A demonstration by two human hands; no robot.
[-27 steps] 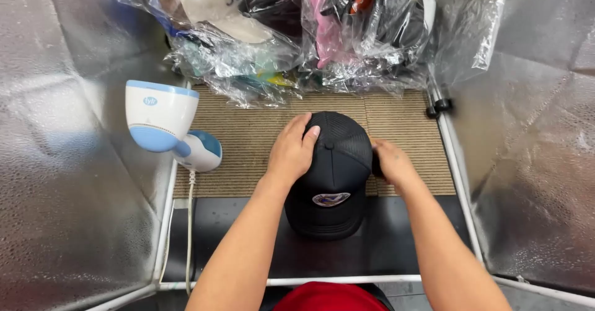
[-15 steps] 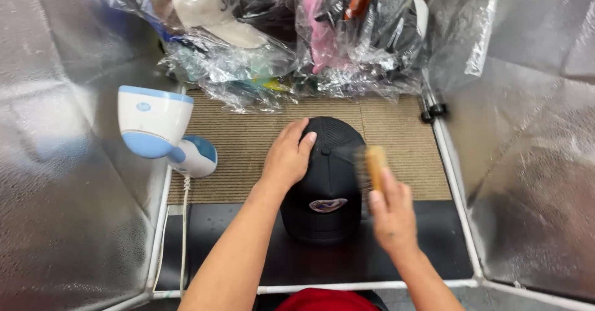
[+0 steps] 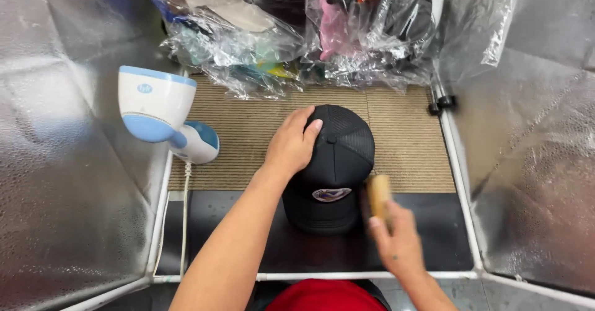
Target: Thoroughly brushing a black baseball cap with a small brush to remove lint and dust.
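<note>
While the left hand point(image 3: 291, 147) lay spread, palm down, over the rounded crown of a black cap point(image 3: 331, 168), the cap sat with its mesh back on a ribbed tan mat point(image 3: 403, 137) and its brim over a smooth black sheet point(image 3: 434, 236) on the bench. An oval embroidered patch marked the cap's front panel. Just to the right of the brim, the right hand point(image 3: 400, 243) was closed around a small tan wooden brush point(image 3: 378, 193), blurred, close to or touching the cap's side. To the left stood a glossy white-and-blue handheld steamer point(image 3: 164, 116) with a white cord. Crinkled clear plastic bags point(image 3: 297, 38) of caps were heaped behind the mat. Dimpled silver foil walls point(image 3: 62, 162) enclosed the space.
</note>
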